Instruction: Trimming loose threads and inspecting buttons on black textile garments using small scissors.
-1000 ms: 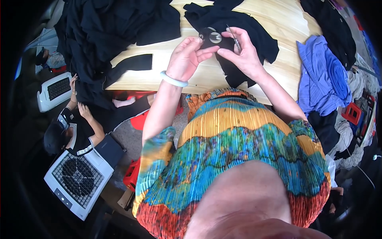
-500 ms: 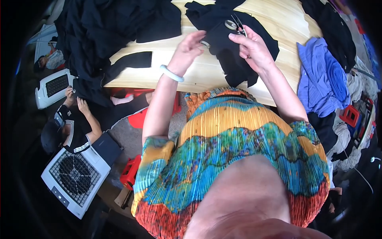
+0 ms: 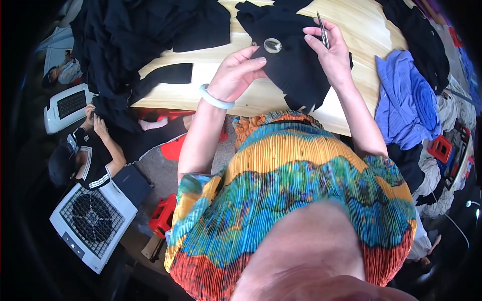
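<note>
On the pale wood-grain worktop (image 3: 366, 75), the left hand (image 3: 235, 70) pinches black cloth (image 3: 296, 70) near the front edge, while the right hand (image 3: 335, 56) curls around a pointed metal tool (image 3: 322, 29), whose tip could snag the fabric if carelessly dipped.

Could not identify round glassy piece (image 3: 272, 45) against black cloth (image 3: 297, 70): too small, glary. Lost corner of cloth behind fingers of left hand (image 3: 235, 75). Could not trace lower part of slim metal tool (image 3: 323, 32) inside right hand (image 3: 335, 56). Saw dark garment pile (image 3: 130, 37) only in part, cut off by upper edge. Found co-worker's hands (image 3: 99, 124) too small to read. Lost most of person (image 3: 420, 246), lower right, in dark.
</note>
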{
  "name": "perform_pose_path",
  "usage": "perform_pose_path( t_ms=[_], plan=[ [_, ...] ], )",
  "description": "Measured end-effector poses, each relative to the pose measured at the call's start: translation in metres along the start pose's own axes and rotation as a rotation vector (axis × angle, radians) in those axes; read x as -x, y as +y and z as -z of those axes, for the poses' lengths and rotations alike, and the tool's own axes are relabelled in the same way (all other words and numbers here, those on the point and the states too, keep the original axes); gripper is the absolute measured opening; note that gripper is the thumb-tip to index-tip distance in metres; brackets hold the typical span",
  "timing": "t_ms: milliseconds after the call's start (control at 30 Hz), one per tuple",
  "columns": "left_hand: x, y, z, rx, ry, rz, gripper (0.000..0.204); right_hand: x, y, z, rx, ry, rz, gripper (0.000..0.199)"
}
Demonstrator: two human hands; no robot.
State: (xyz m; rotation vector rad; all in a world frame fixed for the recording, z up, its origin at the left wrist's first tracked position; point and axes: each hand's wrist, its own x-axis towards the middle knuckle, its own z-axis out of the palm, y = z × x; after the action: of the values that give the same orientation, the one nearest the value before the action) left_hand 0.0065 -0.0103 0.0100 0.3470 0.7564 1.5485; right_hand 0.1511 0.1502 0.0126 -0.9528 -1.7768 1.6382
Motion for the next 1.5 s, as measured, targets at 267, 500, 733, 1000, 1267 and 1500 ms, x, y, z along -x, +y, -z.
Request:
perform_pose_path(
  t_ms=[267,500,733,1000,1267,1500],
  plan=[
    [-0.001,-0.001,-0.013,-0.041,0.010,0.017,0.025,0.000,-0.026,-0.004,-0.106,-0.690,0.092,0.041],
    [-0.001,-0.013,-0.023,-0.735,0.442,-0.612,0.026,0.011,-0.017,-0.011,-0.449,-0.595,-0.275,0.031],
    [-0.004,-0.038,-0.026,-0.909,0.455,-0.674,0.028,0.011,-0.008,-0.012,-0.654,-0.565,-0.394,0.030],
    [-0.009,-0.037,-0.030,-0.549,0.484,-0.483,0.014,0.011,-0.012,-0.008,-0.556,-0.564,-0.392,0.031],
    [-0.013,-0.019,-0.022,-0.859,0.336,-0.380,0.004,0.005,-0.003,-0.002,-0.634,-0.625,-0.467,0.035],
    [-0.006,0.000,-0.021,-0.322,0.194,0.055,0.007,0.004,-0.001,-0.003,-0.597,-0.602,-0.481,0.034]
  ],
)
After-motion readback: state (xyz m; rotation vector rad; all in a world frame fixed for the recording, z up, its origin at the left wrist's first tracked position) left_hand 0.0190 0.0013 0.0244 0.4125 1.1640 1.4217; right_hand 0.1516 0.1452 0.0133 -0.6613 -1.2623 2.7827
